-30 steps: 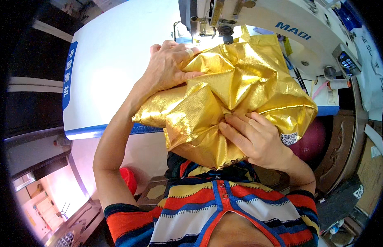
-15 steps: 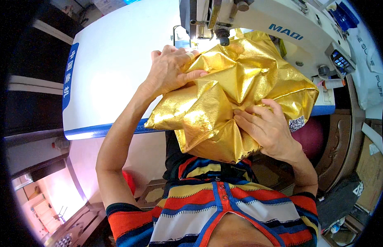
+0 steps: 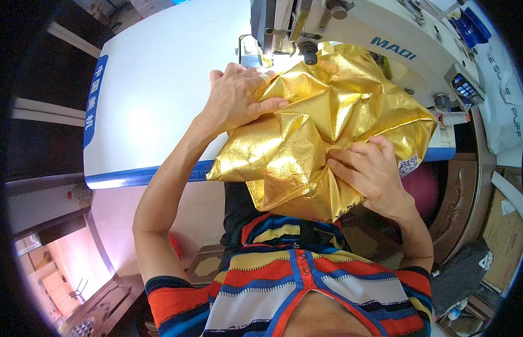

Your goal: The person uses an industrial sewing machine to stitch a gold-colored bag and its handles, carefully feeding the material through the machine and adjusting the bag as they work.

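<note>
A crumpled shiny gold fabric bag (image 3: pixel 306 135) lies under and in front of the sewing machine head (image 3: pixel 295 28). My left hand (image 3: pixel 239 98) holds the bag's upper left part, thumb across the fabric and curled fingers just in front of the presser foot area, where some fingertips are hidden. My right hand (image 3: pixel 368 174) grips a gathered fold at the lower right, fingertips sunk into the creases. The bag's lower part hangs over the table's blue front edge, and a square printed label (image 3: pixel 407 164) shows beside my right hand.
The white machine table (image 3: pixel 149 101) extends left, with a blue rim. A thread cone (image 3: pixel 455 118) and a keypad (image 3: pixel 464 84) sit at the right. A maroon rounded object (image 3: pixel 419 191) is under the table, cardboard (image 3: pixel 500 241) at far right, and white plastic sacks (image 3: pixel 500 101) behind.
The bag and my right hand have shifted right and slightly up toward the machine. My left hand has edged slightly right, still on the bag.
</note>
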`<state>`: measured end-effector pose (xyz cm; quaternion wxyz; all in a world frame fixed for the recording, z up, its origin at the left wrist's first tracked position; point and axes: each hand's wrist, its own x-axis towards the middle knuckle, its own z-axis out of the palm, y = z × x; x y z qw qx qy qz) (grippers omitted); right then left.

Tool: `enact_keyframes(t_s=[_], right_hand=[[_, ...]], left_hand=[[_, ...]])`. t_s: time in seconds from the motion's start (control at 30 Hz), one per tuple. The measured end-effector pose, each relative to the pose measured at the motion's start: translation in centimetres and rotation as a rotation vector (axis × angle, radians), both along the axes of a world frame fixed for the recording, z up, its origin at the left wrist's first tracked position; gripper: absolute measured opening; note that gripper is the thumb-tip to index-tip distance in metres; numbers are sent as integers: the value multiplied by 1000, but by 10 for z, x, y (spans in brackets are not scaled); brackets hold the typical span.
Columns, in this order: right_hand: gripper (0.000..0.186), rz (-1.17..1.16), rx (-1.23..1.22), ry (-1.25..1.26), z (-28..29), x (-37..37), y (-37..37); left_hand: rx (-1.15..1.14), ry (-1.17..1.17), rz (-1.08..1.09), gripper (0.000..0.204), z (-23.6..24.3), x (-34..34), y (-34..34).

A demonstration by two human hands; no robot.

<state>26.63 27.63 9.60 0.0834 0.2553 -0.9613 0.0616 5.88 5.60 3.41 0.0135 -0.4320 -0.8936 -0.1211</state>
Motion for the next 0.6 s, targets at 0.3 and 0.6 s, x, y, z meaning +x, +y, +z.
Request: enact_keyframes(t_s=[0.3,0.6], right_hand=[[34,-115,28,31,7,0,27],[38,-92,85,-30,10,-7,32]], left_hand=[[289,-119,55,86,-18,0,-3],[244,-58,69,67,-15,5,1]])
